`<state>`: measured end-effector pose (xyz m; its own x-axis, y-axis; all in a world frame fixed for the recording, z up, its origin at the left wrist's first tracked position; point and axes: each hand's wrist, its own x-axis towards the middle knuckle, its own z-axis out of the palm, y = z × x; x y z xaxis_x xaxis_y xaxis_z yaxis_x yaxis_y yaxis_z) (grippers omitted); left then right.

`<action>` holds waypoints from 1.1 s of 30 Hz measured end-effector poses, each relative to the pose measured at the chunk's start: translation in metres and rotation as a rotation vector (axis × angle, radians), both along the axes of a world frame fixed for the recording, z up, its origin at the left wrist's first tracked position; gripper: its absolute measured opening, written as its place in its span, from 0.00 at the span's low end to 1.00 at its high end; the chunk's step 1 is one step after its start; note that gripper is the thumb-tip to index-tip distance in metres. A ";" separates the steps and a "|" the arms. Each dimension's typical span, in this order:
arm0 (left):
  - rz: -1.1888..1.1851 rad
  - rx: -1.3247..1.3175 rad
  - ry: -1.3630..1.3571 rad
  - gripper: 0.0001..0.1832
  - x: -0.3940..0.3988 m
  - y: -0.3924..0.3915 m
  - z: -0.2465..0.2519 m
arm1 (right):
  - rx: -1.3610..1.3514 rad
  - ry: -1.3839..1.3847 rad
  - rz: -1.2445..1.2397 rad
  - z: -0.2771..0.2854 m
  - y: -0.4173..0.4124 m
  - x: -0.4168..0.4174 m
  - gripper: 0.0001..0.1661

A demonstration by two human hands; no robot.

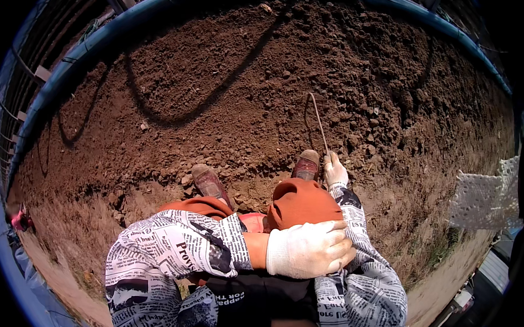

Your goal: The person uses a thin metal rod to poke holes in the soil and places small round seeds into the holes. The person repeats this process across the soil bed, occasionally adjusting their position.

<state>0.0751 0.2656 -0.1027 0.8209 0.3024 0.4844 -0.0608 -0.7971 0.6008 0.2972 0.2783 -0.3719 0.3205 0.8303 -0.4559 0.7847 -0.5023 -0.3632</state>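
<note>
My right hand (pixel 335 170), in a white knit glove, grips the near end of a thin, light-coloured rod (pixel 320 122). The rod reaches forward over loose brown soil (pixel 247 97), and its far end bends to the left. Across my body, my left hand (pixel 313 249) lies over my right knee and right forearm, also in a white knit glove. Its fingers are slightly spread, and I see no tool in it. Orange trousers (pixel 306 202) cover my bent knees. Two dark red shoes, the left (pixel 210 183) and the right (pixel 306 165), stand at the soil's near edge.
A blue pipe (pixel 132 17) curves along the far and left sides, with wire and small blocks beyond it. At right lies a perforated white sheet (pixel 484 201). A bright pink object (pixel 21 218) sits at far left. Shadow lines cross the soil.
</note>
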 end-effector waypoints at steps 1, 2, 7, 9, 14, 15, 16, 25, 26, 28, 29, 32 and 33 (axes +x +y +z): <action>-0.008 -0.038 -0.006 0.21 0.000 0.007 0.004 | 0.005 0.041 -0.021 -0.008 0.029 -0.003 0.26; -0.028 -0.108 -0.005 0.21 0.000 0.012 0.006 | -0.023 0.052 -0.034 -0.013 0.060 -0.008 0.26; 0.232 -0.248 0.047 0.21 -0.022 0.045 0.013 | 0.099 0.089 -0.053 -0.040 0.215 -0.022 0.25; 0.274 -0.116 0.053 0.21 -0.031 0.067 0.014 | 0.197 0.098 -0.037 -0.057 0.267 -0.011 0.25; 0.217 -0.143 0.174 0.20 -0.054 0.086 0.023 | 0.460 0.341 -0.005 -0.048 0.270 -0.025 0.24; 0.211 -0.173 0.148 0.20 -0.058 0.090 0.027 | 0.358 0.375 -0.078 -0.030 0.246 -0.034 0.25; 0.200 -0.199 0.118 0.20 -0.061 0.094 0.034 | 0.383 0.289 -0.013 -0.020 0.218 -0.037 0.26; 0.181 -0.224 -0.141 0.25 -0.061 0.104 0.038 | 0.354 0.357 -0.117 -0.020 0.081 -0.039 0.25; 0.221 -0.221 -0.178 0.24 -0.062 0.103 0.038 | 0.216 0.299 -0.088 -0.021 0.077 -0.040 0.26; 0.215 -0.221 -0.215 0.23 -0.065 0.105 0.038 | 0.076 0.206 -0.055 -0.031 0.074 -0.033 0.27; 0.227 -0.210 -0.240 0.23 -0.066 0.105 0.037 | 0.069 0.180 -0.040 -0.040 0.077 -0.029 0.27; 0.302 -0.155 -0.278 0.23 -0.065 0.093 0.036 | 0.103 0.158 0.032 -0.041 0.131 -0.038 0.25; 0.290 -0.169 -0.257 0.22 -0.067 0.093 0.039 | 0.085 0.135 0.072 -0.040 0.153 -0.043 0.25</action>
<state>0.0080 0.3585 -0.0634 0.5493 0.5958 0.5859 -0.0131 -0.6950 0.7189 0.2547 0.4313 -0.4115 0.1994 0.8863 -0.4180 0.7586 -0.4096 -0.5067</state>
